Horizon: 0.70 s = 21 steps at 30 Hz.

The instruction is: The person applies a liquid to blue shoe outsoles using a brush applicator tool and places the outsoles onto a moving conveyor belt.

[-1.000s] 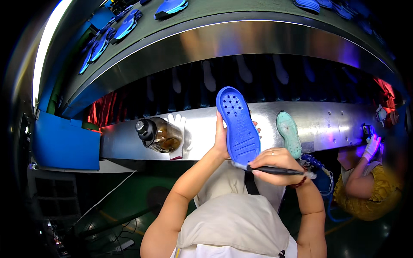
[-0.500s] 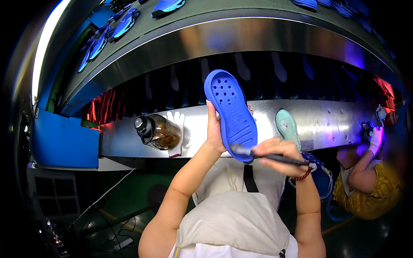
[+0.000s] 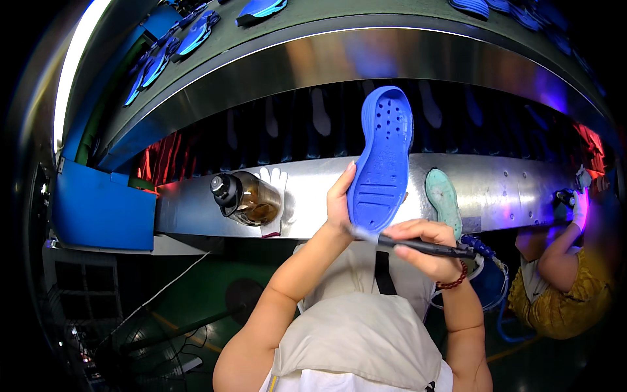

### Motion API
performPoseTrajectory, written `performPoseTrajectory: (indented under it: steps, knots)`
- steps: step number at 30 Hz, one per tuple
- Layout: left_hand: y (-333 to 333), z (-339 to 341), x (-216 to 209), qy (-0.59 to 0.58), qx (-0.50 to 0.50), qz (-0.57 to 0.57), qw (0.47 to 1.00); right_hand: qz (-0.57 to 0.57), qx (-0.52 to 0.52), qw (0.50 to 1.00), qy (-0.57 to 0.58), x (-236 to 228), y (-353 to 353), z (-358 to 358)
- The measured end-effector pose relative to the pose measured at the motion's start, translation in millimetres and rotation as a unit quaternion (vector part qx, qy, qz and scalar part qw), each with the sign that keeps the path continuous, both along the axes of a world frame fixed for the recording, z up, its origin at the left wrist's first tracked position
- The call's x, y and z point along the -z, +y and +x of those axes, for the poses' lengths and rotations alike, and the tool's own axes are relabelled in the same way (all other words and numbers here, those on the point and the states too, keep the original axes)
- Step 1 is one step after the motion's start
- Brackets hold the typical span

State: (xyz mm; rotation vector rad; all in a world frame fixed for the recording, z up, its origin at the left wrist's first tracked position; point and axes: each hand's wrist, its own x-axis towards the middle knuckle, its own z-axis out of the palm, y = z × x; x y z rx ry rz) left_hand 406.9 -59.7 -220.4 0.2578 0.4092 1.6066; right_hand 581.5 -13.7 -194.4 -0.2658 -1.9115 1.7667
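A blue shoe sole point(image 3: 382, 166), perforated at the far end and ridged near the heel, is tilted up over the metal ledge. My left hand point(image 3: 339, 199) grips it by its left edge, thumb in front and the other fingers mostly hidden behind. Between the thumb and fingers of my right hand point(image 3: 431, 248) is a dark-handled brush point(image 3: 424, 247), its pale, blurred tip close to the heel end of the sole. Whether the bristles touch the sole I cannot tell. A pale green insole-shaped piece point(image 3: 444, 201) lies on the ledge right of the sole.
A brown bottle with a black lid point(image 3: 248, 198) lies over a white glove point(image 3: 275, 196) on the metal ledge point(image 3: 313, 176). Beyond is a green conveyor point(image 3: 366, 16) carrying blue shoe parts point(image 3: 262, 10). Another person point(image 3: 555, 281) works at the right.
The sole has turned clockwise and shifted right and farther away. The brush tip has moved from the sole's inner heel surface to the outer edge of the heel end.
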Motion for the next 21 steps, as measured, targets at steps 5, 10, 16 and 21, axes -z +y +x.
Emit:
performPoseTrajectory:
  steps: [5, 10, 16, 21]
  knots:
    - [3.7, -5.8, -7.7, 0.011, -0.022, 0.032, 0.999, -0.020, 0.052, 0.998, -0.017, -3.5, 25.3, -0.6]
    - [7.4, -8.9, -16.5, 0.016, -0.036, 0.040, 0.998, 0.036, 0.034, 0.996, 0.080, -10.5, 30.4, -2.6]
    - [9.4, -21.4, -19.9, -0.045, 0.071, 0.023, 0.996, 0.175, -0.150, 0.972, 0.040, -26.8, 19.4, -2.6]
    - [11.6, -25.0, -26.6, 0.017, 0.165, -0.051, 0.985, 0.160, -0.065, 0.985, 0.020, -25.0, 43.2, 5.4]
